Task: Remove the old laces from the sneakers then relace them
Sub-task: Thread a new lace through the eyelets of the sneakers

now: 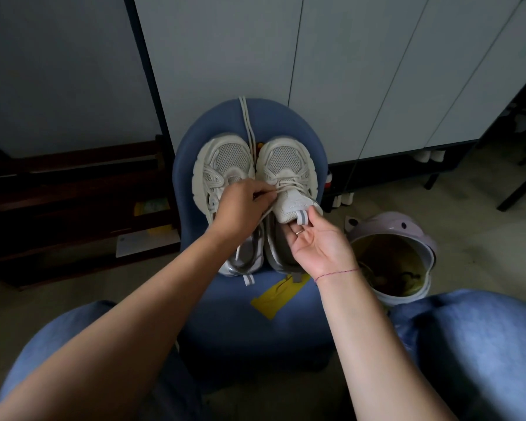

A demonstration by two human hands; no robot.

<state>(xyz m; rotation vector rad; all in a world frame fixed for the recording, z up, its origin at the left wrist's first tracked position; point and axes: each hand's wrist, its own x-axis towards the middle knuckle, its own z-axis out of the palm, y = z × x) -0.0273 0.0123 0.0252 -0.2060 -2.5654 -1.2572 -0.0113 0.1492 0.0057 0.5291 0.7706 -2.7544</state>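
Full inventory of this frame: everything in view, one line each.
blue padded stool: 1, blue, centre, between the knees
off-white mesh sneakers: 2, off-white, side by side on stool
loose cream lace: 2 strands, cream, between the toes, over stool's far edge
yellow paper tag: 1, yellow, on stool behind heels
lilac plastic bin: 1, lilac, floor right of stool
white cabinet panels: several, white, behind stool
blue-jeaned knees: 2, blue, bottom corners
left hand: 1, pinches threaded lace on right-side sneaker
right hand: 1, holds that sneaker's tongue
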